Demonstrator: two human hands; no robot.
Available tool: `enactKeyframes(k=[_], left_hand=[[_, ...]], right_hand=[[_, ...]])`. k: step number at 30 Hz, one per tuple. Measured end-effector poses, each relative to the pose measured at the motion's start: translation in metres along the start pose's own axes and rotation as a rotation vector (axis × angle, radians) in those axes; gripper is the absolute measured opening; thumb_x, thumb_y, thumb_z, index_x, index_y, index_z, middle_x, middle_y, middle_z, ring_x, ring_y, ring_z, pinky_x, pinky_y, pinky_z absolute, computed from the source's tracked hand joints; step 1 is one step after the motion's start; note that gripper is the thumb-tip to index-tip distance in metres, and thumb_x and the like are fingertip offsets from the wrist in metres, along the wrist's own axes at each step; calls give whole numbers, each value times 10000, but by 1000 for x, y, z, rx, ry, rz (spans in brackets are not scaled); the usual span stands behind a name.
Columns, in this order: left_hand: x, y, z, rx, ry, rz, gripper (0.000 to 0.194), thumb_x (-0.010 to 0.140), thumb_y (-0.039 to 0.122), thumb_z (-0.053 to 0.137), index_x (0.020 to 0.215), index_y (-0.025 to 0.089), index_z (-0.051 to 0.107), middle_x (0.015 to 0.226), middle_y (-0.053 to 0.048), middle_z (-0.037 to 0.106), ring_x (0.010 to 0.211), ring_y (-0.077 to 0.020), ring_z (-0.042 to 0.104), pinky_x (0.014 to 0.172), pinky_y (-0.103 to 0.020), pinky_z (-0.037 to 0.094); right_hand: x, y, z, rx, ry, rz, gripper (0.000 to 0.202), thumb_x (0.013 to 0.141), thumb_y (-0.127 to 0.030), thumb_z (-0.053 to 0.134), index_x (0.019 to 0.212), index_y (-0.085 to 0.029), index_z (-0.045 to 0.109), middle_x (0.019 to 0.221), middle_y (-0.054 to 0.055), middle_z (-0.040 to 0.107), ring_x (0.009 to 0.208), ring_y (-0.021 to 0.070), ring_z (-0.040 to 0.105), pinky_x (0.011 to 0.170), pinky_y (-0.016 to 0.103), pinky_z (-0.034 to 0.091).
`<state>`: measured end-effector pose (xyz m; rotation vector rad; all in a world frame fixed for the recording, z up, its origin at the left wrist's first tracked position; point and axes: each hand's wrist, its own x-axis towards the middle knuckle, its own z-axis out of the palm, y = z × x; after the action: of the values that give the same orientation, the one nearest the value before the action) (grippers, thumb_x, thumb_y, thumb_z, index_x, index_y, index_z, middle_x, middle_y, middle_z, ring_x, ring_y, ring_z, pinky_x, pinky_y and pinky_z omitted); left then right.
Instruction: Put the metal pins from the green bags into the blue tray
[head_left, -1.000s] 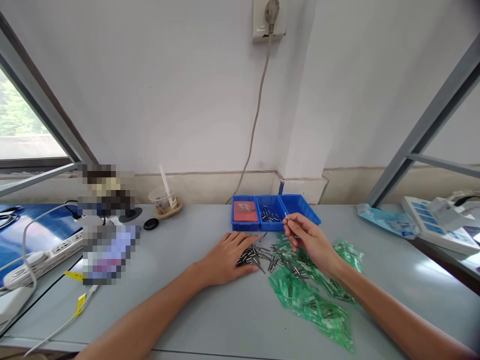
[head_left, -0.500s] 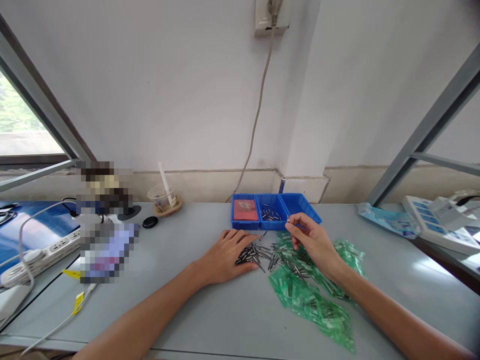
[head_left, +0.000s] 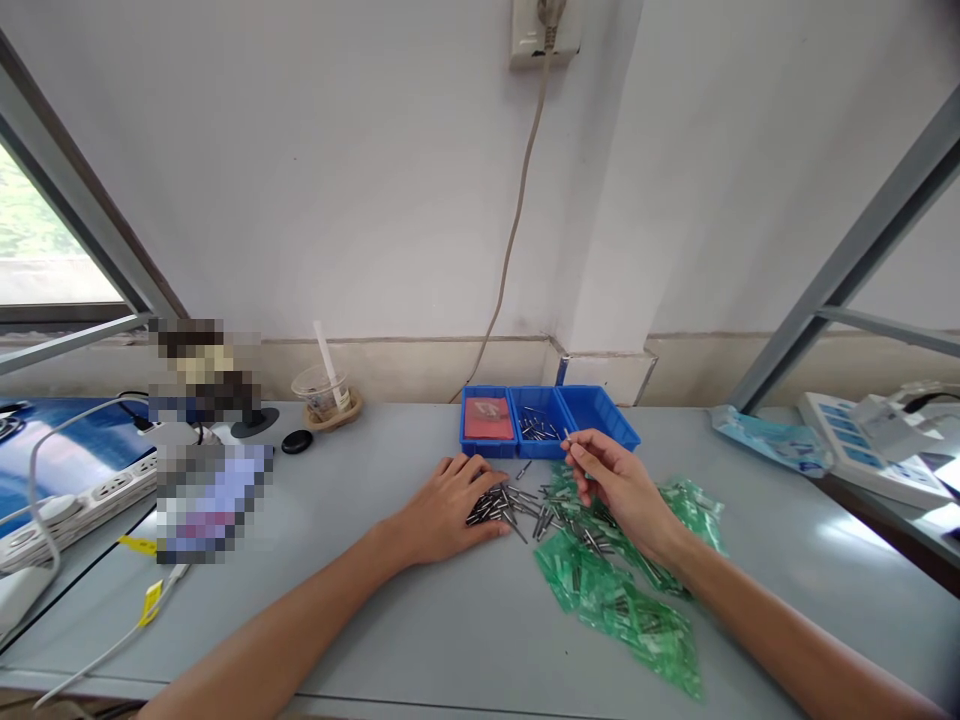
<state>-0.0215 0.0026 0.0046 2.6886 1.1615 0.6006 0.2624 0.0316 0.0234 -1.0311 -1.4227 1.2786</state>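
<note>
My left hand (head_left: 451,510) lies on the grey table with its fingers spread, against the left side of a heap of dark metal pins (head_left: 517,503). My right hand (head_left: 611,485) pinches a small metal pin (head_left: 568,435) between thumb and forefinger, just in front of the blue trays. The middle blue tray (head_left: 541,450) holds several loose pins. In the left blue tray (head_left: 487,449) lies a red packet (head_left: 489,420). The right blue tray (head_left: 596,415) shows no pins. Green plastic bags (head_left: 634,615) with pins inside lie below and around my right hand.
A plastic cup (head_left: 321,393) stands on a tan coaster at the back left, near a round black object (head_left: 298,441). Power strips (head_left: 112,492) and cables lie at the far left. A light-blue packet (head_left: 769,442) and a white socket unit (head_left: 862,450) are at the right.
The pin in my right hand now shows more clearly, pointing up from the fingertips. My left hand stays beside the heap. The whole view has shifted slightly.
</note>
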Motion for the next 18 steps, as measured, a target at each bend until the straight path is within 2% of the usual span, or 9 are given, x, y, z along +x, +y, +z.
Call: enactKeyframes(k=[4, 11, 18], left_hand=[[0, 1, 0, -5, 5, 1, 536, 1028, 630, 530, 1435, 282, 554, 1252, -85, 587, 1101, -278, 543, 1001, -443, 430], [-1, 0, 1, -3, 9, -4, 473, 1046, 590, 522, 1399, 279, 572, 1233, -81, 591, 1084, -273, 551, 975, -434, 438], [0, -1, 2, -8, 9, -8, 448, 1048, 567, 538, 1385, 274, 576, 1221, -74, 591, 1068, -265, 549, 968, -426, 445]], right_hand=[[-1, -2, 1, -32, 3, -1, 363, 933, -600, 694, 1035, -260, 617, 731, -21, 563, 617, 151, 503, 580, 291, 468], [-2, -6, 2, -109, 24, -29, 346, 910, -576, 736, 969, -262, 603, 750, -34, 560, 617, 147, 521, 609, 295, 459], [-3, -5, 3, -77, -13, -12, 372, 958, -615, 650, 1022, -249, 657, 777, -19, 526, 654, 149, 494, 596, 286, 457]])
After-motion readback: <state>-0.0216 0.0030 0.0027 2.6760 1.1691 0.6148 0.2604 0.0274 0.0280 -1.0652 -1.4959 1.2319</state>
